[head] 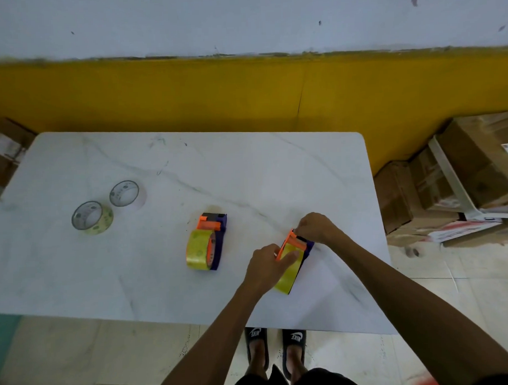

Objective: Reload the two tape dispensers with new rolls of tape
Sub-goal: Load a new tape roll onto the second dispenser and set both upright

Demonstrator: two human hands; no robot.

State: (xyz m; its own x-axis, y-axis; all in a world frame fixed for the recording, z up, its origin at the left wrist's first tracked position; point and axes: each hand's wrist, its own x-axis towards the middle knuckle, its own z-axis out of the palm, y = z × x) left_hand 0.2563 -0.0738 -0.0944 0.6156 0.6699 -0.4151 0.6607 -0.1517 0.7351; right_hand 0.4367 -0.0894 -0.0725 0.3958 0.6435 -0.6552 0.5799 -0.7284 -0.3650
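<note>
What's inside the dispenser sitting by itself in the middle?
A yellow tape roll sits in the lone dispenser, fitted over an orange hub. The roll and the purple side plate cover the rest of the inside.

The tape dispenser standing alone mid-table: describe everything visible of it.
The free dispenser has a dark purple plastic body with orange parts at its far end and an orange hub. A roll of yellowish clear tape is mounted on its near end, facing left. It rests on the white marble-look table, long axis running away from the person, untouched by either of the hands. Finer details of its cutter cannot be made out.
</note>
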